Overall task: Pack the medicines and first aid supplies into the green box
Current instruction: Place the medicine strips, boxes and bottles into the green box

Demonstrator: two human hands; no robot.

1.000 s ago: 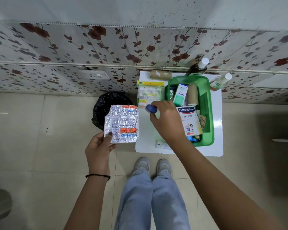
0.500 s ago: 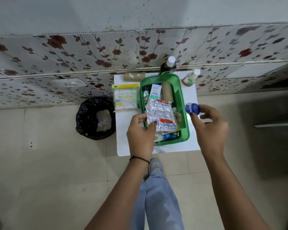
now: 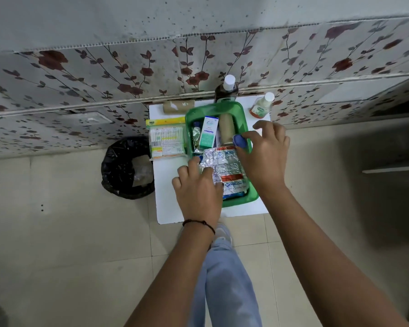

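Note:
The green box (image 3: 242, 113) sits on a small white table (image 3: 168, 204). Inside it lie silver blister strips (image 3: 224, 167), a teal and white carton (image 3: 208, 134), a beige bandage roll (image 3: 227, 128) and other packs. My left hand (image 3: 197, 190) rests on the near left end of the blister strips, its fingers pressing them down in the box. My right hand (image 3: 263, 156) holds a small blue-capped item (image 3: 240, 140) between thumb and forefinger just over the box's right side.
A pack of cotton buds (image 3: 167, 140) lies left of the box. Another beige roll (image 3: 178, 106), a dark bottle (image 3: 226, 92) and a small orange-liquid bottle (image 3: 261, 108) stand at the table's back. A black-lined bin (image 3: 128, 167) sits on the floor to the left.
My left hand carried the blister strips from the left into the box. My right hand swung the blue-capped item out to the right, then back over the box.

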